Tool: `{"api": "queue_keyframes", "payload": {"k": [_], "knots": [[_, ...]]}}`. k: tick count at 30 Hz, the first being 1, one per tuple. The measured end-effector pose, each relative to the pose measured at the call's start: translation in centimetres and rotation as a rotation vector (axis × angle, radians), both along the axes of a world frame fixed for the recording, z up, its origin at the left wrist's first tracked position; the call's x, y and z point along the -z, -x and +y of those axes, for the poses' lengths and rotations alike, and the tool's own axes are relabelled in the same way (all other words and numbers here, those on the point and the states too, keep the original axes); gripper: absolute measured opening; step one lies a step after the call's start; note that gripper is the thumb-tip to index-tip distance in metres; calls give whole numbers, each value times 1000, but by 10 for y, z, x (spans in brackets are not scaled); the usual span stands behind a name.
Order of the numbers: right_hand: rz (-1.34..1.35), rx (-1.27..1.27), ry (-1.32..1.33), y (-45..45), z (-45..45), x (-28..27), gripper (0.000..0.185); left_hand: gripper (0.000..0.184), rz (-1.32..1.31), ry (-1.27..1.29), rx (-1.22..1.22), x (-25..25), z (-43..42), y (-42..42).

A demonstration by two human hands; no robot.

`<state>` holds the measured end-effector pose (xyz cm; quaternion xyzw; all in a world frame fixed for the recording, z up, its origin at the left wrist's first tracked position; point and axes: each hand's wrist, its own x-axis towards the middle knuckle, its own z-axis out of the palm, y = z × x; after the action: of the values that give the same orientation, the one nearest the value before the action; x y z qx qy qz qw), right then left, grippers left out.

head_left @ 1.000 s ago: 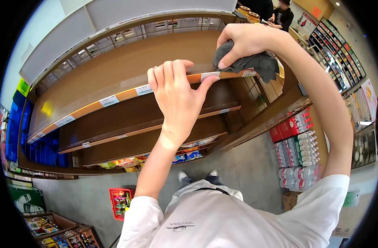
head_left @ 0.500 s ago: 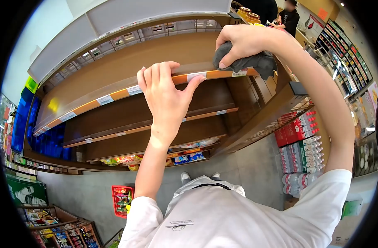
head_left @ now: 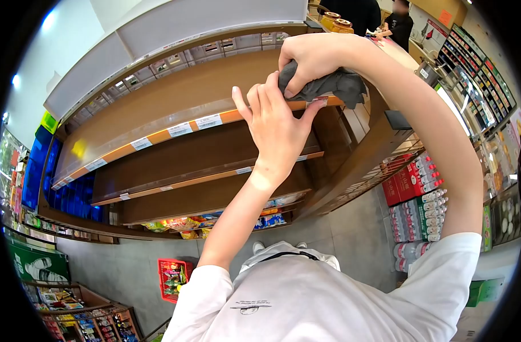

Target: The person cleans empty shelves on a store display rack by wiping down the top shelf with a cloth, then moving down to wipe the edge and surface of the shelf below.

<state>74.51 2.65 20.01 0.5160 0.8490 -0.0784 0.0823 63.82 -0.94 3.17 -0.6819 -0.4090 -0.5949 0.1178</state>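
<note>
From my end of the feed, a brown shelf unit fills the upper left and centre of the frame, and its wooden end panel closes off the right side. The top shelf has an orange front edge with price labels, and snack bags lie at the bottom. A red shopping basket sits on the floor at lower centre-left. Bottled drinks stand in packs at right, and I see gold-lidded jars at top centre-right. A person in dark clothes is near the upper right corner.

My right hand is at upper centre, its fingers closed on a bunched dark grey cloth, which lies over the front edge near the shelf's right end. My left hand is just below and left, fingers spread and loosely bent, the thumb out along the labelled edge. It blocks my view of part of that edge; I can't tell whether its fingertips touch the cloth.
</note>
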Motion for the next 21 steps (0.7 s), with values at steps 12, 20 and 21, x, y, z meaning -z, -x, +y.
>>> {"api": "queue_keyframes", "payload": {"k": [12,20,21], "knots": [[-70,4,-6,-11,-2,-3,48,71,10,-5,-31,0,1,1],[-138,145,-79,-24,-13,-9,53,55,46,-17,-36,-1,0,3],[-139,149,-78,-22,-15,-10,53,55,45,-17,-31,-1,0,3]]}}
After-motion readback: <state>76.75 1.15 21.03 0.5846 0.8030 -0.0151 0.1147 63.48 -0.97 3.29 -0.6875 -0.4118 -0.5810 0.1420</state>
